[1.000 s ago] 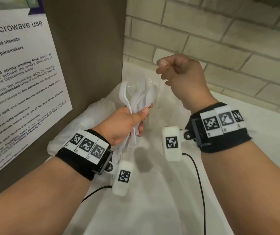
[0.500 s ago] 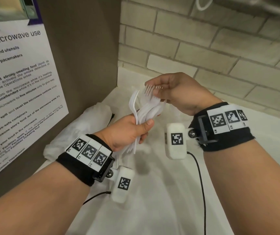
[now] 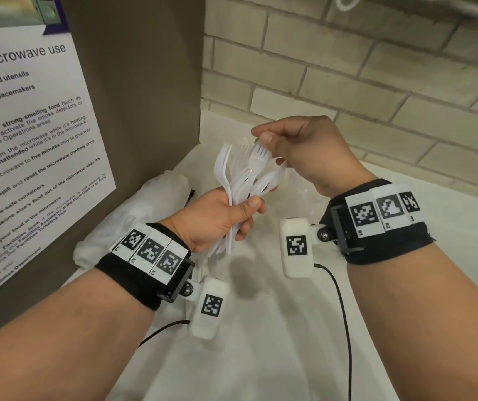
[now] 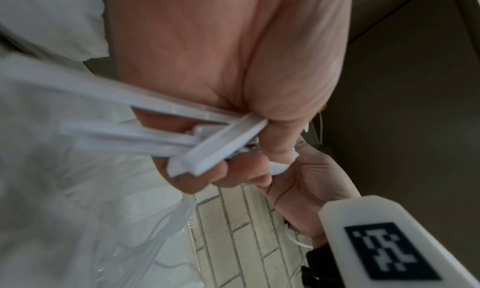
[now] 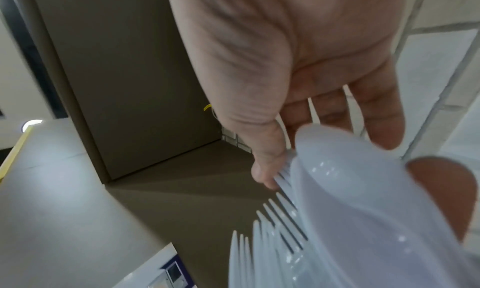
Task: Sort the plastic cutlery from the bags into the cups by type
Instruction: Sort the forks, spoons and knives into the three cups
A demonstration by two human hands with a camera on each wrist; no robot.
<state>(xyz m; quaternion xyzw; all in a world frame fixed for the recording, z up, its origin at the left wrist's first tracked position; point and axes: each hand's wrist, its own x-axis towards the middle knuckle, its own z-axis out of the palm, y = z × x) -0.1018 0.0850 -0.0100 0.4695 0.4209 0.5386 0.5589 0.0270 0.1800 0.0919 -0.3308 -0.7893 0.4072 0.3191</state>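
While the left hand [image 3: 217,218] curls its fingers and thumb tightly round the handles of a bunch of white plastic cutlery [image 3: 239,180], mostly forks with at least one spoon, the right hand [image 3: 304,151] pinches the head of one fork [image 3: 256,157] at the top of that bunch between thumb and fingers. The bunch stands nearly upright in the air above a white counter [image 3: 261,357], in the corner between a brown panel with a microwave notice [image 3: 26,157] and a brick wall [image 3: 347,82]. A crumpled white plastic bag [image 3: 122,224] lies on the counter just behind the left wrist.
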